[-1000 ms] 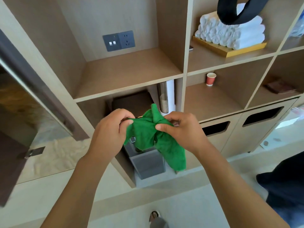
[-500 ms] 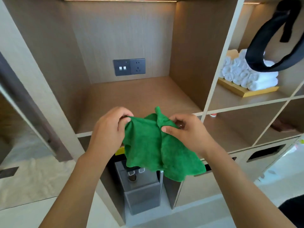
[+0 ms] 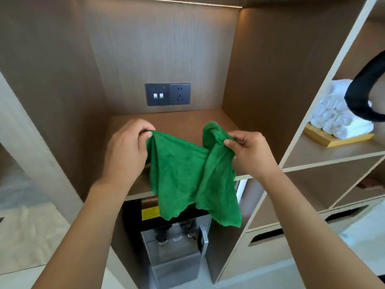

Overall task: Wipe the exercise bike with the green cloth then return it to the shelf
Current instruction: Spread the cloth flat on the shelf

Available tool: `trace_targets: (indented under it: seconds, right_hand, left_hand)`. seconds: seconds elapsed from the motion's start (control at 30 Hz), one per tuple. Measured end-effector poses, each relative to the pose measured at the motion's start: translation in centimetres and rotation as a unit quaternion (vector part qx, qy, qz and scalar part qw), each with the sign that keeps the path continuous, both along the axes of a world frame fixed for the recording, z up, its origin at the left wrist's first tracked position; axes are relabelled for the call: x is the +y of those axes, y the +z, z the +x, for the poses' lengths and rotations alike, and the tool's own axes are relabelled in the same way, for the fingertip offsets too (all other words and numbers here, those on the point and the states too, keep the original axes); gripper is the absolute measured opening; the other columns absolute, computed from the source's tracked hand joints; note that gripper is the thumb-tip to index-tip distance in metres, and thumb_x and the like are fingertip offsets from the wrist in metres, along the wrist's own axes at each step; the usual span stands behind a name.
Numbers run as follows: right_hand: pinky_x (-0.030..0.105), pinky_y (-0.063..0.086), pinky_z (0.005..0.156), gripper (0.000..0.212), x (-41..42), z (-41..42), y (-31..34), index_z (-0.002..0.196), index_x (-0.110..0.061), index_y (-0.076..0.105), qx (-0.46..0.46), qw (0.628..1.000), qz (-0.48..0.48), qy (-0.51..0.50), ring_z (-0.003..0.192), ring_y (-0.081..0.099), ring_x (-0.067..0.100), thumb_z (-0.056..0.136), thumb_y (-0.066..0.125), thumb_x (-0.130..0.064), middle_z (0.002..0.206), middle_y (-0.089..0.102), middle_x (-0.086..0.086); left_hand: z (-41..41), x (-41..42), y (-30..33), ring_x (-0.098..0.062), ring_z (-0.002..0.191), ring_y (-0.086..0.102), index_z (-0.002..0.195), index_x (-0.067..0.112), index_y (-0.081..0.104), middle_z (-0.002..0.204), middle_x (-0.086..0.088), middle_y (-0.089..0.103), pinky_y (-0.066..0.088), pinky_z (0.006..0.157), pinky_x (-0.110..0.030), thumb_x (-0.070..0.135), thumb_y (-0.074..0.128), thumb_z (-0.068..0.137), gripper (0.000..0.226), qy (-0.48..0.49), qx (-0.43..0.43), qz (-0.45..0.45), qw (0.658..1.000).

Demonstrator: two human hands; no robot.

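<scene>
Over the shelf (image 3: pixel 177 119), left hand (image 3: pixel 125 151) and right hand (image 3: pixel 250 153) each pinch a corner of the green cloth (image 3: pixel 187 176); looks like the return step, so next it's fold and set down.

Straight ahead at twelve o'clock my shelf (image 3: pixel 183 119) compartment stands open, its wooden floor bare back to the socket panel (image 3: pixel 167 94) on the rear wall. Side walls hem it in at nine and three o'clock. The green cloth (image 3: pixel 193 174) stretched between my hands hangs across the front edge. At two o'clock rolled white towels (image 3: pixel 333 115) fill the neighbouring bay.
</scene>
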State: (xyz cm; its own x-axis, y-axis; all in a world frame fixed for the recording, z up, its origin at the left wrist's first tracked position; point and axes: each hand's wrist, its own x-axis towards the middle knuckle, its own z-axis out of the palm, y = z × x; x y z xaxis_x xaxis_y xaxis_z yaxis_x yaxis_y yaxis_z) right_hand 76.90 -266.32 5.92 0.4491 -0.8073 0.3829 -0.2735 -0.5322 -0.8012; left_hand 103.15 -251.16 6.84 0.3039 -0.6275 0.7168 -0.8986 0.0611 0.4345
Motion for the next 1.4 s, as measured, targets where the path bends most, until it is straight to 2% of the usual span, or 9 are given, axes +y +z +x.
trace_targets:
  seconds: [0.3, 0.43, 0.57, 0.77, 0.83, 0.93, 1.07, 1.27, 1.4]
  right_hand:
    - [0.042, 0.066, 0.079, 0.014, -9.0, 5.1, 4.3, 0.108, -0.013, 0.079, 0.01, 0.995, -0.053, -0.089, 0.085, 0.075, 0.017, 0.101, 0.067, -0.013, 0.096, 0.077, 0.0]
    - [0.036, 0.058, 0.097, 0.03, -10.7, 6.9, 5.0, 0.126, -0.012, 0.073, 0.076, 0.988, -0.047, -0.126, 0.108, 0.072, 0.025, 0.097, 0.065, -0.01, 0.116, 0.076, 0.008]
    - [0.039, 0.053, 0.105, 0.042, -9.4, 7.7, 3.7, 0.133, -0.012, 0.069, 0.205, 0.977, -0.041, -0.051, 0.122, 0.065, 0.028, 0.094, 0.076, -0.025, 0.129, 0.071, 0.009]
    - [0.03, 0.04, 0.109, 0.07, -7.1, 8.0, 0.9, 0.138, -0.023, 0.065, 0.331, 0.937, -0.027, 0.105, 0.135, 0.05, 0.018, 0.08, 0.084, -0.058, 0.141, 0.056, -0.001]
    - [0.03, 0.038, 0.113, 0.066, -7.3, 7.6, 0.4, 0.138, -0.025, 0.064, 0.348, 0.927, -0.03, 0.136, 0.137, 0.048, 0.017, 0.081, 0.086, -0.05, 0.144, 0.053, -0.004]
    - [0.025, 0.04, 0.107, 0.031, -8.3, 6.5, 0.1, 0.113, -0.024, 0.073, 0.306, 0.94, -0.041, 0.146, 0.127, 0.057, 0.017, 0.083, 0.084, -0.021, 0.132, 0.062, -0.004]
    - [0.03, 0.049, 0.089, 0.02, -9.7, 4.4, -0.3, 0.091, -0.029, 0.07, 0.224, 0.97, -0.072, 0.058, 0.103, 0.065, 0.017, 0.084, 0.08, -0.013, 0.104, 0.071, -0.004]
    - [0.039, 0.058, 0.084, 0.015, -11.9, 3.9, 1.4, 0.101, -0.021, 0.075, 0.164, 0.978, -0.068, -0.113, 0.097, 0.07, 0.03, 0.093, 0.067, -0.011, 0.101, 0.076, 0.005]
    - [0.039, 0.054, 0.097, 0.044, -12.0, 4.5, 2.8, 0.134, -0.016, 0.065, 0.2, 0.97, -0.05, -0.13, 0.118, 0.065, 0.036, 0.094, 0.054, 0.001, 0.126, 0.068, 0.013]
  left_hand:
    - [4.0, -1.3, 0.4, -0.022, 0.095, 0.064, 0.101, 0.016, 0.068, 0.099, 0.0, 0.068, 0.053, 0.088, -0.042, 0.005, 0.059, 0.098, 0.014, 0.102, 0.032, -0.011, 0.994]
    - [4.8, -1.9, 0.2, -0.026, 0.103, 0.066, 0.111, 0.017, 0.069, 0.109, -0.002, 0.068, 0.054, 0.092, -0.039, 0.006, 0.064, 0.096, 0.02, 0.149, 0.058, 0.034, 0.986]
    - [3.6, -2.5, -0.8, -0.021, 0.109, 0.064, 0.117, 0.022, 0.07, 0.117, 0.004, 0.064, 0.054, 0.093, -0.037, 0.008, 0.073, 0.091, 0.03, 0.102, 0.024, 0.103, 0.989]
    - [0.2, -4.0, -3.4, -0.01, 0.131, 0.051, 0.128, 0.037, 0.067, 0.136, 0.017, 0.058, 0.042, 0.114, -0.039, 0.04, 0.075, 0.092, 0.037, -0.034, 0.029, 0.271, 0.962]
    - [0.1, -3.8, -4.5, -0.011, 0.135, 0.048, 0.129, 0.037, 0.068, 0.142, 0.016, 0.056, 0.038, 0.117, -0.038, 0.043, 0.073, 0.093, 0.037, -0.024, 0.037, 0.274, 0.961]
    - [0.4, -3.1, -5.1, -0.01, 0.137, 0.048, 0.126, 0.037, 0.072, 0.142, 0.019, 0.055, 0.036, 0.119, -0.039, 0.037, 0.073, 0.094, 0.032, -0.021, 0.065, 0.256, 0.964]
    - [1.0, -1.6, -4.4, -0.013, 0.127, 0.058, 0.112, 0.036, 0.077, 0.13, 0.021, 0.061, 0.042, 0.114, -0.042, 0.028, 0.082, 0.088, 0.025, -0.001, 0.075, 0.272, 0.959]
    - [-1.9, -0.7, 0.6, 0.005, 0.077, 0.064, 0.084, 0.04, 0.076, 0.08, 0.026, 0.071, 0.056, 0.072, -0.029, 0.055, 0.079, 0.084, 0.015, 0.04, 0.033, 0.346, 0.937]
    - [-3.8, -5.2, 1.2, -0.001, 0.092, 0.065, 0.109, 0.04, 0.073, 0.101, 0.024, 0.071, 0.056, 0.084, -0.032, 0.044, 0.069, 0.096, 0.015, 0.002, 0.002, 0.291, 0.957]
